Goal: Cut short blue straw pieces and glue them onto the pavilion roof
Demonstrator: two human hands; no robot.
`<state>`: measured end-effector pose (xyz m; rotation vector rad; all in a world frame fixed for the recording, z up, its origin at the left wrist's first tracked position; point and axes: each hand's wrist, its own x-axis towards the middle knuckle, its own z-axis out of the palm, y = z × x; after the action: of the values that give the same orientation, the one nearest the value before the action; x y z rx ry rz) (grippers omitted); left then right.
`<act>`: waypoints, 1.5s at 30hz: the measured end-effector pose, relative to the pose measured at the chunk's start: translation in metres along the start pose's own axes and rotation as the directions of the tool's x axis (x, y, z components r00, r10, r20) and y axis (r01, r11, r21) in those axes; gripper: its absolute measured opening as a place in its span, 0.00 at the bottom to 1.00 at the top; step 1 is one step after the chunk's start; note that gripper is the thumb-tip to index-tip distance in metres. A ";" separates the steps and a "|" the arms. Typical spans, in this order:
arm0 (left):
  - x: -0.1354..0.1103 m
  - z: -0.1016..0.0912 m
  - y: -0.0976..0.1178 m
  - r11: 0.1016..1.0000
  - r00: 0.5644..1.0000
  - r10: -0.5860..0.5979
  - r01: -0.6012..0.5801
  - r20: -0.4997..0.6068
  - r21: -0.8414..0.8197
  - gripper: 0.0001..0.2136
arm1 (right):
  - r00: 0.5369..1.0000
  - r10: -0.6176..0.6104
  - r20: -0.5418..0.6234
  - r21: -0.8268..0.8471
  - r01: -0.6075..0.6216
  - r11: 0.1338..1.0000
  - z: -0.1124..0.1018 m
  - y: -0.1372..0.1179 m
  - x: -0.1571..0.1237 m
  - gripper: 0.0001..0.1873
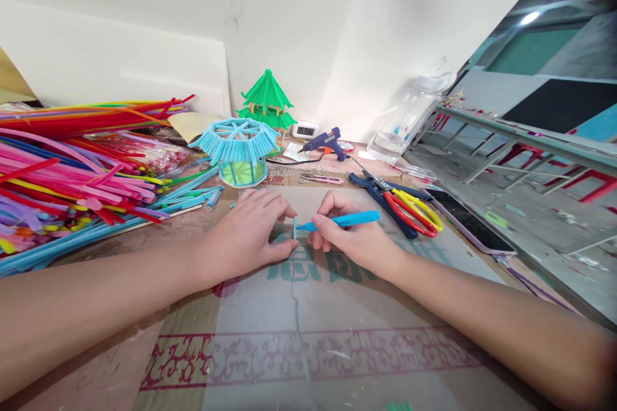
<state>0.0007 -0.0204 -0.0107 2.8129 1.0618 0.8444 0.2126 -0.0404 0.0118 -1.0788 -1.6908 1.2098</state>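
Between left hand (250, 226) and right hand (359, 243), thin strip (295, 234) pinched in left, blue marker (359, 218) gripped in right

Worktable (106, 380), printed sheet (182, 359), perhaps cardboard, pipe cleaners (87, 183), glue gun (330, 140), clock (305, 130)

Here the right hand (349, 237) covers part of the blue marker (365, 217), its lettering (344, 221) too small to read! The slim strip (295, 227) at the left hand (258, 225) is too tiny to identify. Beyond that hand, a blue model (229, 141) hides part of a green tower (267, 93); leftward, pipe cleaners (72, 183) run off the picture's edge.
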 end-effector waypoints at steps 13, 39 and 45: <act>0.000 0.001 -0.001 1.000 1.000 -0.008 0.008 0.011 0.013 0.14 | 1.000 0.001 0.029 -0.011 -0.001 1.000 0.001 0.002 0.000 0.12; 0.001 -0.001 0.000 1.000 0.999 -0.020 0.019 0.045 0.019 0.13 | 0.999 -0.026 0.034 -0.088 0.029 0.996 0.001 0.001 -0.003 0.12; 0.001 -0.001 0.000 0.999 0.998 -0.025 0.023 0.054 0.036 0.13 | 0.996 -0.001 0.089 -0.126 0.013 0.992 -0.001 0.005 -0.003 0.12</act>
<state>0.0004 -0.0203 -0.0091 2.8280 1.1121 0.7494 0.2159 -0.0421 0.0072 -1.1074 -1.8595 1.1745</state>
